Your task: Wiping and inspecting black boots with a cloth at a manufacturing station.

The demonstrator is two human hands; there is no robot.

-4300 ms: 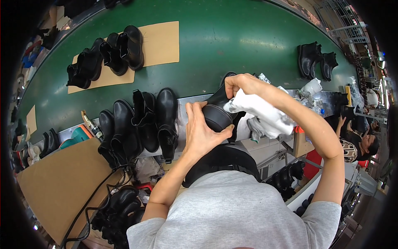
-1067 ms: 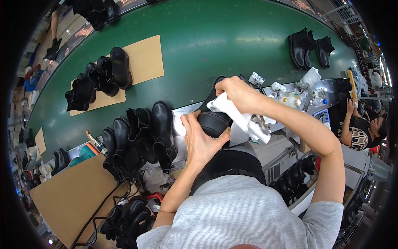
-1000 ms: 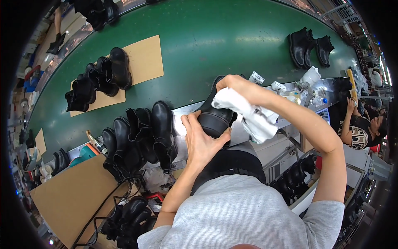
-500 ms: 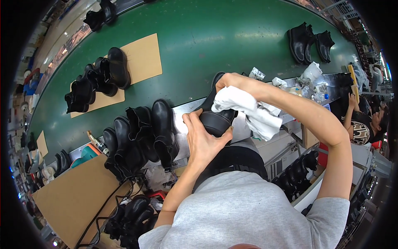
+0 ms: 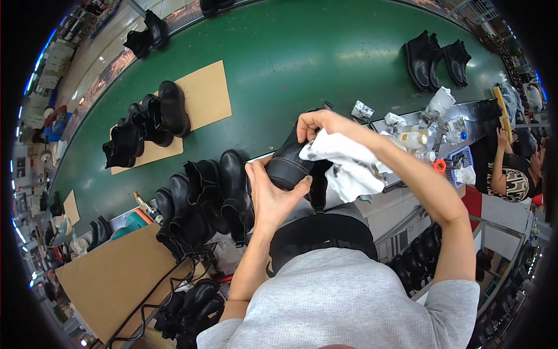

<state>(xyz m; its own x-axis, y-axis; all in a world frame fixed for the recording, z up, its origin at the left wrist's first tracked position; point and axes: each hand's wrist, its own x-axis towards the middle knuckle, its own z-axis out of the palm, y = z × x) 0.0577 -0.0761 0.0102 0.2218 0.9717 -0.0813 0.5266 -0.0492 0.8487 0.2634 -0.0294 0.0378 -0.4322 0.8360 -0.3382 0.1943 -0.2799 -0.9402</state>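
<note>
Black boot (image 5: 289, 166) gripped by left hand (image 5: 272, 195); right hand (image 5: 314, 123) clutches white cloth (image 5: 346, 166) (cardboard sheet (image 5: 200, 99) lies beyond).

A black boot (image 5: 293, 166) lies gripped between both hands, toe cupped by the left, a white cloth (image 5: 346, 166) draped against it under the right.

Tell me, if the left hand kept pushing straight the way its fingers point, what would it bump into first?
The left hand already grips the black boot, so the boot comes first. Past it probably lies the white cloth held by the right hand, though depth is unclear.
</note>
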